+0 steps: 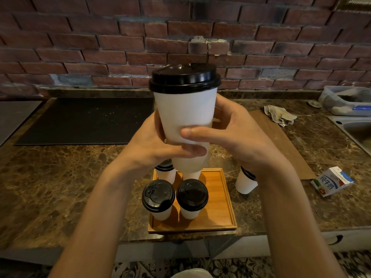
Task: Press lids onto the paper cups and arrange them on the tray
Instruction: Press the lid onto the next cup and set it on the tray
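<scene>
Nearest the camera, on a brown marbled tabletop (60, 187), a square wooden tray (222, 199) is carrying two white paper cups with black plastic lids (158, 195) (192, 194) in its front row, with two more cups partly hidden behind them. Above the tray, a left hand (152, 145) and a right hand (239, 135) are both gripping a tall white lidded cup (185, 109) by its lower half, thumbs crossing its front, its black domed lid (184, 78) sitting level. Just right of the tray, another lidded cup (246, 182) is standing beside a milk carton (331, 181) printed with Chinese characters. Farther back, a crumpled cloth (280, 115) and a black mat (86, 121) are lying before a red brick wall (120, 37).
</scene>
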A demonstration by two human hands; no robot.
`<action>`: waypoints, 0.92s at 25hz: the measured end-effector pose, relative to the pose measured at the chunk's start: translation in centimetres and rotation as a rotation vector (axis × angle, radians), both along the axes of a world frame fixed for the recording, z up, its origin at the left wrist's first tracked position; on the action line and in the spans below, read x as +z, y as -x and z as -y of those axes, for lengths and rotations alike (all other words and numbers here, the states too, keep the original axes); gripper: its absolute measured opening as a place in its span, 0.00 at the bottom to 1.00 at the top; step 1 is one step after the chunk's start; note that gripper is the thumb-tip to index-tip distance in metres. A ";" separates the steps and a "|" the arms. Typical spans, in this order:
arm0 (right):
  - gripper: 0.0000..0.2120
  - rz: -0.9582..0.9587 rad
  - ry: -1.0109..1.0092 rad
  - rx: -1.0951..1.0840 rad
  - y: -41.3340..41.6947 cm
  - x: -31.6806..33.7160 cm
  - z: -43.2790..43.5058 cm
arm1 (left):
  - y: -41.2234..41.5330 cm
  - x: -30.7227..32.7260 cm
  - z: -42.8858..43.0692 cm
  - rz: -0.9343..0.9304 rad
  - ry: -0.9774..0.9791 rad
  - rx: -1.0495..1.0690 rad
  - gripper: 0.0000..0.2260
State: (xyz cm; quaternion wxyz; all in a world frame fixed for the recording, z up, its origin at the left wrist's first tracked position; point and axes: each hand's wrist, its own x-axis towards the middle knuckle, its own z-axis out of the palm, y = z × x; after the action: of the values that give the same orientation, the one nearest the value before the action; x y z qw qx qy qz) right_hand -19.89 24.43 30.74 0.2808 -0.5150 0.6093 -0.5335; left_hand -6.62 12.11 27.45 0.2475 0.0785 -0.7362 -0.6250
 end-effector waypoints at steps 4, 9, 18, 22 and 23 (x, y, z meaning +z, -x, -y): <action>0.36 -0.061 -0.005 -0.116 -0.7 0.1 0.2 | 0.2 0.3 -0.4 -0.005 0.059 0.140 0.38; 0.44 -0.093 0.019 -0.279 -1.5 -0.7 0.9 | 1.1 0.1 -1.3 -0.045 0.046 0.253 0.36; 0.44 -0.170 0.021 -0.357 -2.6 -1.3 1.2 | 1.2 -0.3 -0.8 -0.027 0.035 0.301 0.42; 0.43 -0.160 0.039 -0.363 -2.5 -1.1 1.2 | 0.9 -0.1 -0.5 -0.018 0.037 0.249 0.42; 0.43 -0.154 0.043 -0.360 -2.5 -1.0 1.2 | 0.9 -0.1 -0.5 -0.011 0.040 0.245 0.42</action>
State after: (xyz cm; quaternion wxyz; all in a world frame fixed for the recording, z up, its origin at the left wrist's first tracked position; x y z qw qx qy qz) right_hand -17.41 23.26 29.70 0.1222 -0.4428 0.6997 -0.5471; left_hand -7.50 12.60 27.35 0.3275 0.1593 -0.7320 -0.5758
